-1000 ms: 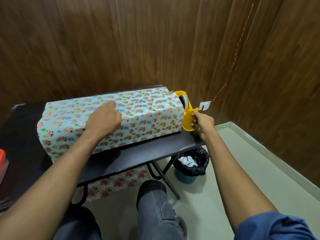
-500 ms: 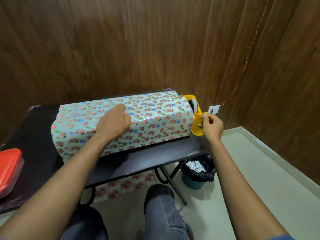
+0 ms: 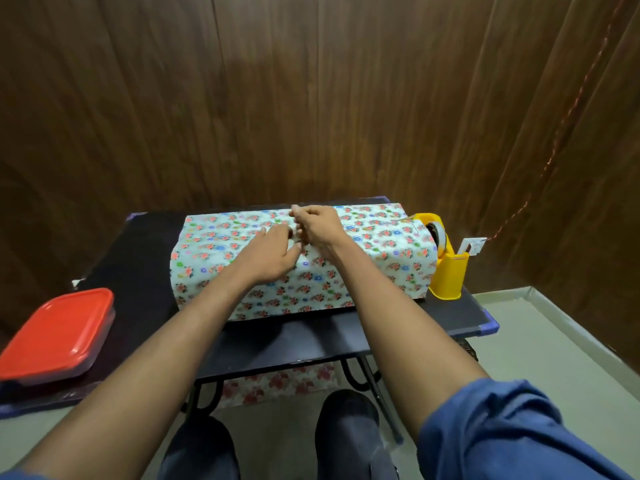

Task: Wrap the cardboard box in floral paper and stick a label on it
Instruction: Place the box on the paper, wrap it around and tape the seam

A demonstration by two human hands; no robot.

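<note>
box: (image 3: 363, 237) wrapped in floral paper, lying lengthwise on the dark bench (image 3: 145, 258), mid-bench
left hand: (image 3: 273, 251) resting on box top, fingers loosely bent against the paper, grasping nothing seen
right hand: (image 3: 317, 225) just beside the left on box top, fingers curled, pinching something small; too small to tell what
dispenser: (image 3: 446, 271) yellow, upright, touching box's right end
tub: (image 3: 59, 336) red lid, bench's left end
</note>
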